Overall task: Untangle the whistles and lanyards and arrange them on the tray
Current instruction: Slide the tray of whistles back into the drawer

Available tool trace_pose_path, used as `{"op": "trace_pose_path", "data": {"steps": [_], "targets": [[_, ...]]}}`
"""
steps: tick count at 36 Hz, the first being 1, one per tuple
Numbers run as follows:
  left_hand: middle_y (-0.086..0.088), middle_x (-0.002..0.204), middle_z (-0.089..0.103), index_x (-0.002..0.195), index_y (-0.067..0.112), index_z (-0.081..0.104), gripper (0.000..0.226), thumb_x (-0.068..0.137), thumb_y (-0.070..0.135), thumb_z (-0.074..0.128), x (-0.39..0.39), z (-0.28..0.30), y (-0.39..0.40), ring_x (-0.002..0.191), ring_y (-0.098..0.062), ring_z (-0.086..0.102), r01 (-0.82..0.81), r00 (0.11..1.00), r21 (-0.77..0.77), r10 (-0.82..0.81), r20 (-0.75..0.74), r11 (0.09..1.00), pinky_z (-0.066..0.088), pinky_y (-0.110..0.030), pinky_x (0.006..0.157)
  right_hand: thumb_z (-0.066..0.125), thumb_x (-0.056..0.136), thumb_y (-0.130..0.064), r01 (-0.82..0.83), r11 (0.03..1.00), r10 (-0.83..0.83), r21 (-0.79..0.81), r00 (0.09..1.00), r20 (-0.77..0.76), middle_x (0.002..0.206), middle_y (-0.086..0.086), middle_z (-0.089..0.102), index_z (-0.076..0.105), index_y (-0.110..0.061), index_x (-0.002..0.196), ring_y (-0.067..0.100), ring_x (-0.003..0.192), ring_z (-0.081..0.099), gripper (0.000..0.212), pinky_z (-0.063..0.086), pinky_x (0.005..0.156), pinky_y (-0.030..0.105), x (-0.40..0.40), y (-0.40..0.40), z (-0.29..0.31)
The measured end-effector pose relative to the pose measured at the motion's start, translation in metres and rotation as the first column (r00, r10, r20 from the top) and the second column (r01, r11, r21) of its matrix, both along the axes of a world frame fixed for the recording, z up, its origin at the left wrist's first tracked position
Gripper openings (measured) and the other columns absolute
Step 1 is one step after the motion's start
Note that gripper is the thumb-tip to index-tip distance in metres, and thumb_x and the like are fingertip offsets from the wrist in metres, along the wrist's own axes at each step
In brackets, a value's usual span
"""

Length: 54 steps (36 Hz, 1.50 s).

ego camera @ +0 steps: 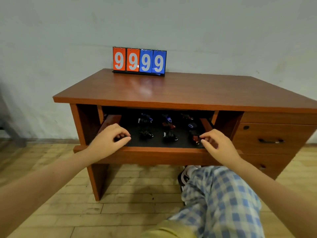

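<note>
A pull-out tray (154, 150) under the desk top is lined with a black mat. Several whistles with bundled lanyards lie on it in rows, among them a blue one (145, 118), a black one (145, 134) and another black one (169, 136). My left hand (109, 141) hovers over the tray's front left with its fingers curled round a small dark bundle (119, 139), most of which is hidden. My right hand (217, 145) is at the front right, its curled fingertips pinching at a red whistle (194, 139) and its dark lanyard.
The brown desk (171, 90) stands against a pale wall, with a flip scoreboard (139, 61) showing 9999 at its back edge. Drawers with dark handles (270, 140) are to the right of the tray. My knee in checked trousers (221, 194) is below the tray.
</note>
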State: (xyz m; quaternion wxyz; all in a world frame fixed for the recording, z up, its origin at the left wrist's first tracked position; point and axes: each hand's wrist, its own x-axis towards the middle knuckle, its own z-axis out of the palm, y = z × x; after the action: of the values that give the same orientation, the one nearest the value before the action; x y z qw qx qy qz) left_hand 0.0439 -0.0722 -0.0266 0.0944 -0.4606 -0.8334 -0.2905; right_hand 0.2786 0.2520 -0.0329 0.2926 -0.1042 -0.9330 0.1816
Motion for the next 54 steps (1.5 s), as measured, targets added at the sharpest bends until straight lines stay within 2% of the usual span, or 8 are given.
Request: {"op": "trace_pose_path", "data": {"steps": [5,12,20,26,32,42,47,54], "targets": [[0.023,0.094,0.052,0.1,0.041,0.063,0.062,0.071,0.087,0.032,0.007,-0.005,-0.003,0.092,0.003,0.047,0.086,0.99,-0.2,-0.107,-0.094,0.976,0.039,-0.013,0.076,0.063,0.086,-0.043,-0.074,0.993,0.072,0.089,0.997,0.033,0.091,-0.011,0.058,0.069,-0.021,0.096,0.005,0.091,0.051,0.026,0.043,0.078,0.02,0.008,-0.004,-0.008],[0.012,0.096,0.055,0.105,0.03,0.069,0.034,0.084,0.055,0.061,0.018,-0.006,0.002,0.099,-0.008,0.049,-0.025,0.999,-0.151,0.019,-0.043,0.988,0.046,-0.03,0.083,0.064,0.082,-0.05,-0.048,0.994,0.046,0.097,0.999,0.02,0.09,-0.009,0.06,0.07,-0.019,0.091,0.011,0.09,0.054,0.032,0.047,0.08,0.026,0.002,-0.001,-0.009],[0.005,0.1,0.052,0.095,0.026,0.064,0.035,0.079,0.058,0.067,0.035,0.003,0.024,0.102,-0.016,0.048,-0.365,0.93,-0.068,0.362,-0.058,0.928,0.047,-0.033,0.084,0.064,0.085,-0.05,0.154,0.939,-0.191,0.306,0.977,0.096,0.085,-0.007,0.055,0.065,-0.022,0.083,0.011,0.085,0.048,0.028,0.044,0.066,0.025,-0.019,-0.007,0.002],[0.003,0.053,0.058,0.058,0.013,0.062,0.055,0.082,0.063,0.06,0.028,0.008,0.039,0.05,-0.017,0.06,-0.47,0.858,-0.206,0.499,0.123,0.859,0.052,-0.03,0.053,0.054,0.087,-0.062,0.42,0.906,-0.42,0.058,0.872,0.25,0.048,-0.002,0.04,0.041,-0.018,0.053,0.018,0.044,0.044,0.057,0.037,0.045,0.031,-0.035,-0.019,0.002],[0.007,0.065,0.072,0.069,0.018,0.075,0.046,0.087,0.057,0.058,0.0,-0.005,0.053,0.07,-0.011,0.067,-0.359,0.788,-0.155,0.388,0.478,0.92,0.054,-0.036,0.082,0.052,0.09,-0.058,0.487,0.857,-0.439,-0.171,0.862,0.254,0.042,-0.003,0.039,0.041,-0.019,0.046,0.017,0.042,0.045,0.06,0.035,0.045,0.029,-0.057,-0.017,-0.005],[0.009,0.076,0.071,0.075,0.022,0.074,0.039,0.091,0.052,0.054,-0.056,-0.01,0.092,0.08,-0.011,0.065,-0.369,0.765,-0.077,0.35,0.541,0.926,0.041,-0.026,0.068,0.053,0.093,-0.051,0.451,0.814,-0.397,-0.366,0.892,0.216,0.061,0.008,0.061,0.057,-0.012,0.061,0.023,0.062,0.061,0.05,0.048,0.062,0.036,-0.114,0.016,-0.01],[0.004,0.083,0.073,0.075,0.021,0.074,0.038,0.093,0.048,0.054,-0.083,-0.012,0.109,0.088,-0.016,0.065,-0.379,0.738,-0.042,0.329,0.589,0.924,0.045,-0.033,0.086,0.052,0.095,-0.047,0.463,0.813,-0.405,-0.353,0.885,0.228,0.071,0.0,0.059,0.06,-0.013,0.082,0.018,0.069,0.053,0.037,0.038,0.06,0.03,-0.141,0.028,-0.009],[0.01,0.077,0.07,0.072,0.024,0.073,0.038,0.093,0.049,0.053,-0.084,-0.021,0.106,0.076,-0.006,0.061,-0.373,0.8,-0.014,0.33,0.501,0.928,0.041,-0.026,0.075,0.049,0.096,-0.046,0.417,0.855,-0.405,-0.308,0.908,0.106,0.059,-0.004,0.054,0.055,-0.014,0.074,0.017,0.056,0.054,0.039,0.031,0.044,0.026,-0.141,0.034,-0.029]]}}
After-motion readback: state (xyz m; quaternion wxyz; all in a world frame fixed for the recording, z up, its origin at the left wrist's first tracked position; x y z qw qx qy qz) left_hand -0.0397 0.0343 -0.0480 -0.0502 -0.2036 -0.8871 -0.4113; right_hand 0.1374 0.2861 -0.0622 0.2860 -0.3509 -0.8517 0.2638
